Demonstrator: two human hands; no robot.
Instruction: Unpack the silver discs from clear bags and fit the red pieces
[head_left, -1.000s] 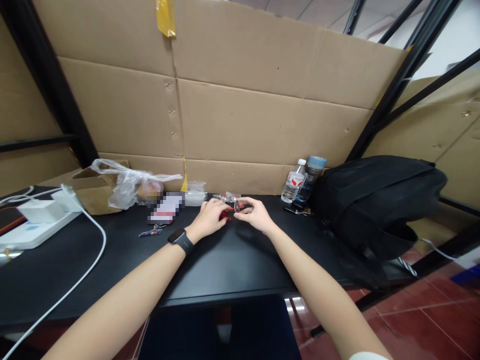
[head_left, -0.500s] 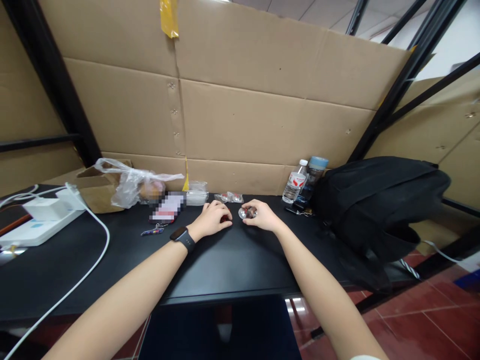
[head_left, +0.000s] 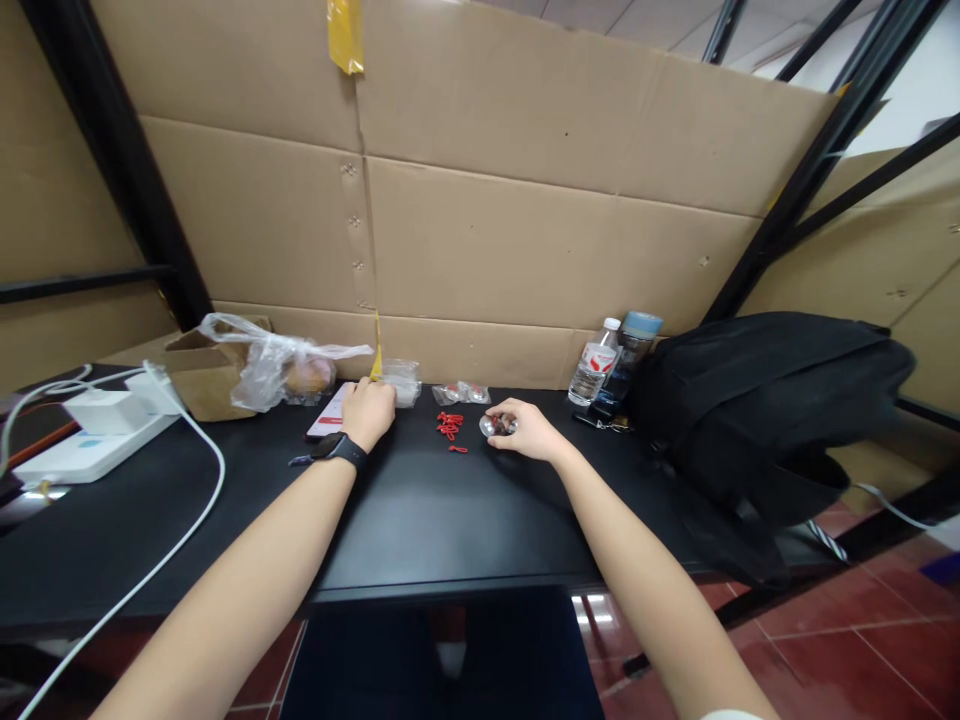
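My right hand (head_left: 529, 432) is closed around a small clear round container (head_left: 492, 425) with brown and red bits showing in it, low over the black table. Left of it lies a loose pile of small red loops (head_left: 448, 424), with a single one apart at the front. My left hand (head_left: 369, 412), with a black watch on its wrist, reaches over the phone (head_left: 328, 418) to the edge of a stack of clear plastic packets (head_left: 403, 380). Its fingertips are hidden behind the hand. Behind the red loops rests a clear packet (head_left: 460, 393) with small round pieces.
A water bottle (head_left: 595, 362), a blue-lidded bottle (head_left: 636, 350) and a black backpack (head_left: 765, 420) stand on the right. At the left are a cardboard box (head_left: 214, 375), a tied plastic bag (head_left: 262, 365) and a white power strip (head_left: 97, 445) with cables. A cardboard wall (head_left: 480, 230) closes off the back.
My left hand has moved left, away from the red loops, which it had covered, to the phone and the plastic packets. My right hand still holds the round container in about the same place.
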